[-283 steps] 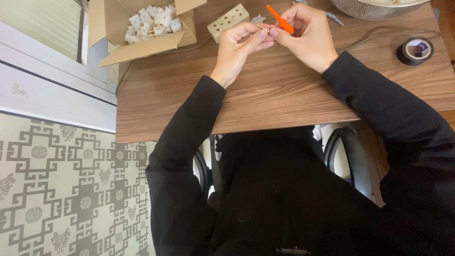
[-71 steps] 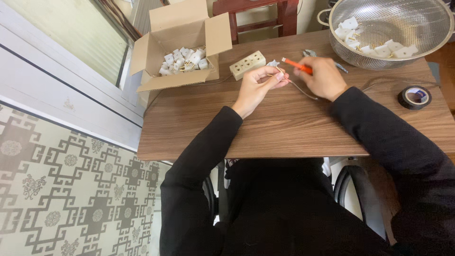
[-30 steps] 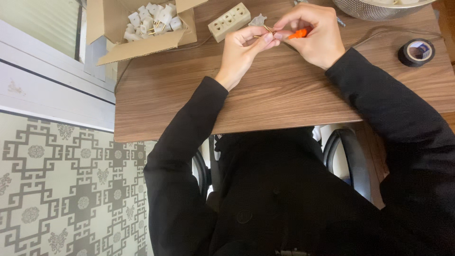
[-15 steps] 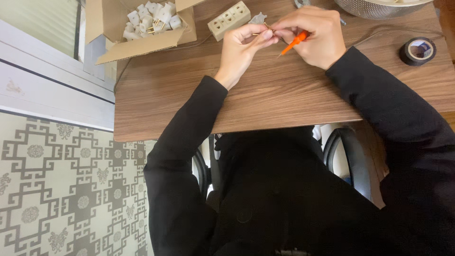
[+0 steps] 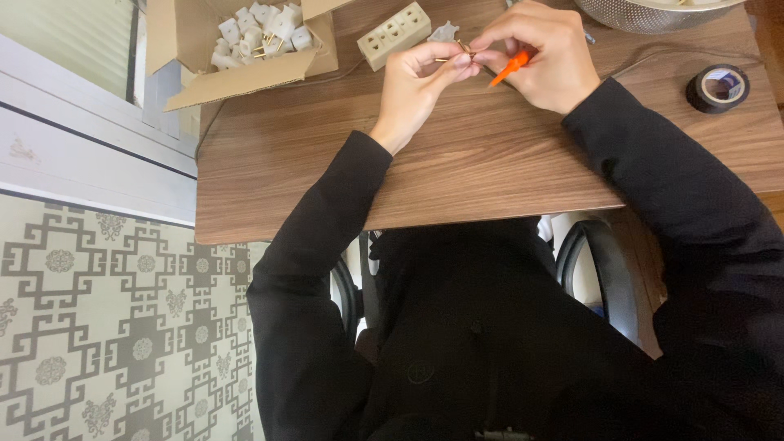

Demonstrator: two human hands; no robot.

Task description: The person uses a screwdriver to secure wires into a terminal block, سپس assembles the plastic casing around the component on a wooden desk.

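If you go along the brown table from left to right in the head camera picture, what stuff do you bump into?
Open cardboard box of small white plastic parts → cream multi-socket block → left hand → right hand holding an orange-handled tool → black roll of tape.

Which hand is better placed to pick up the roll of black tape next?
Right. The right hand holds an orange tool but sits nearer the black tape; the left hand, pinching a small metal part, is farther.

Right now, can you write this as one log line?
left hand: pinching small brass part | right hand: holding orange screwdriver | nearby: cardboard box, black tape roll
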